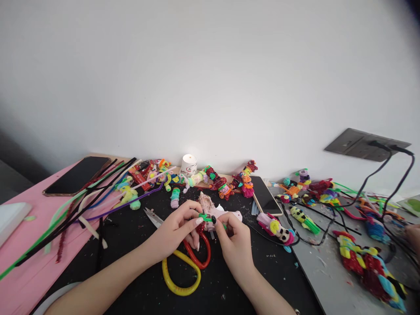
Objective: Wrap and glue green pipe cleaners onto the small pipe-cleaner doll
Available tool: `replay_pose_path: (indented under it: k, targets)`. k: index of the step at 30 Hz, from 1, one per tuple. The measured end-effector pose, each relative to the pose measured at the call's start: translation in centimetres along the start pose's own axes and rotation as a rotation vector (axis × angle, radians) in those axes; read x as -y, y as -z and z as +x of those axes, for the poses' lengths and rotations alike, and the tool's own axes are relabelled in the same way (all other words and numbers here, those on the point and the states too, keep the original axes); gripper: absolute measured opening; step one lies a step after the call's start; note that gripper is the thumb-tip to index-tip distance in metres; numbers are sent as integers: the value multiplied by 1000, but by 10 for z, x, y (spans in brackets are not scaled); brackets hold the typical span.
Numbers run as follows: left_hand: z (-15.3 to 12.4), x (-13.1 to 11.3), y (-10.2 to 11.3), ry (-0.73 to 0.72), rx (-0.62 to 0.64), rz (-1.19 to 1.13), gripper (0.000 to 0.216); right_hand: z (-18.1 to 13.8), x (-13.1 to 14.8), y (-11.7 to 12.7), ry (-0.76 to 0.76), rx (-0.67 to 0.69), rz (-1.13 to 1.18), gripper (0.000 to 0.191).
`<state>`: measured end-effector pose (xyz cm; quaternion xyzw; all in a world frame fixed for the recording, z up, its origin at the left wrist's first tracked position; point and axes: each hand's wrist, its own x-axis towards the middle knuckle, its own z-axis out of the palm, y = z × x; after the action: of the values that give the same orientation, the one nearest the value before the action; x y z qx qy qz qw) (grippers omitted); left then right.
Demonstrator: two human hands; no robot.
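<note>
Near the middle of the black mat, my left hand (175, 227) is closed in a pinch on a small green pipe-cleaner piece (204, 216). Opposite it, my right hand (234, 238) pinches the same piece at its right end, where a small black bit (214, 219) shows. Some red glitter stuff hangs just below, partly hidden by my fingers. Under my left hand lie scissors (181, 290) with a yellow and a red handle loop, blades pointing to the upper left. A pale pink glue gun (235, 215) rests right behind my hands, partly covered by them.
Loose pipe cleaners (82, 203) cross the pink surface at left beside a dark phone (77, 176). Several pipe-cleaner figures (246, 178) line the back by a paper cup (189, 164). Another phone (266, 195) and black cables (367, 180) lie rightward. Someone else's hand (413, 236) shows at the right edge.
</note>
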<state>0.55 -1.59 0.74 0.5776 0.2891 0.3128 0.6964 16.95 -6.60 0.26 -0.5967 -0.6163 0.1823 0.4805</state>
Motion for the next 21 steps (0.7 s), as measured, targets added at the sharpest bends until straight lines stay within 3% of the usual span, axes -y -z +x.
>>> replay_pose_path:
  k: [5, 11, 15, 17, 21]
  targets:
    - [-1, 2, 0, -64, -93, 101, 10, -4, 3, 1, 205, -17, -94, 22]
    - [-3, 2, 0, -151, -138, 327, 10, -14, 7, 0, 462, 121, -154, 16]
    - [0, 2, 3, -105, -138, 161, 9, -8, 6, 7, 434, 189, -60, 10]
    - [2, -1, 5, -57, -149, -1, 11, 0, 2, 12, 397, 204, -55, 19]
    - [3, -8, 8, -26, -194, -213, 18, 16, -11, 19, 192, 121, -346, 42]
